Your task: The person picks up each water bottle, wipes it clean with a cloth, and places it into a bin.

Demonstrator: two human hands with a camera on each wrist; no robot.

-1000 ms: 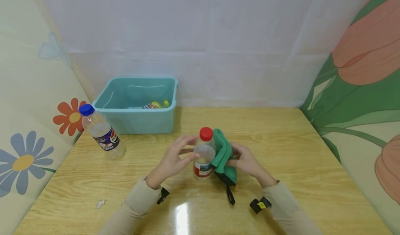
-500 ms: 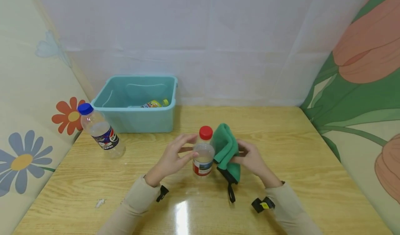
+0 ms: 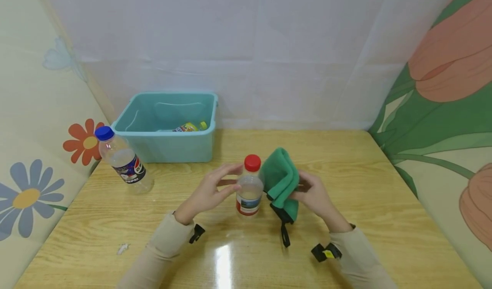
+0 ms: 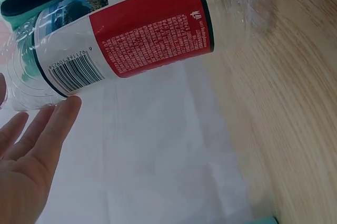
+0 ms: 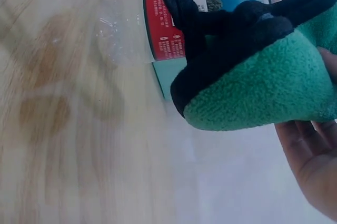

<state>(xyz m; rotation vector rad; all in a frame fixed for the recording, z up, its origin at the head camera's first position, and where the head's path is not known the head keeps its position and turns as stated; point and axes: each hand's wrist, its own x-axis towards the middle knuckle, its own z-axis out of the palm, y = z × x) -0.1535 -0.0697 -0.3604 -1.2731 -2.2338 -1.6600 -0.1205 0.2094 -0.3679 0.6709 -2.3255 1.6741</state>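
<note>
A clear plastic bottle [image 3: 250,191] with a red cap and a red-and-white label stands upright on the table before me. My left hand [image 3: 211,188] holds it from the left, thumb on the near side and fingers toward the far side. Up close in the left wrist view, fingertips [image 4: 68,108] meet the bottle [image 4: 152,23] beside its barcode. My right hand [image 3: 313,195] grips a folded green cloth [image 3: 282,178] with black edging and a hanging loop. The cloth [image 5: 253,87] sits close by the bottle's right side; part of the right fingers is hidden behind it.
At the back left stands a light-blue bin [image 3: 173,148] with a yellow-capped bottle [image 3: 188,127] lying inside. Left of it, a blue-capped Pepsi bottle [image 3: 128,167] stands on the wooden table [image 3: 365,186]. A small white scrap [image 3: 123,249] lies toward the front left.
My right hand has shifted the green cloth to the right and slightly up along the bottle, turning its folded face. The left hand and the red-capped bottle stay nearly in place.
</note>
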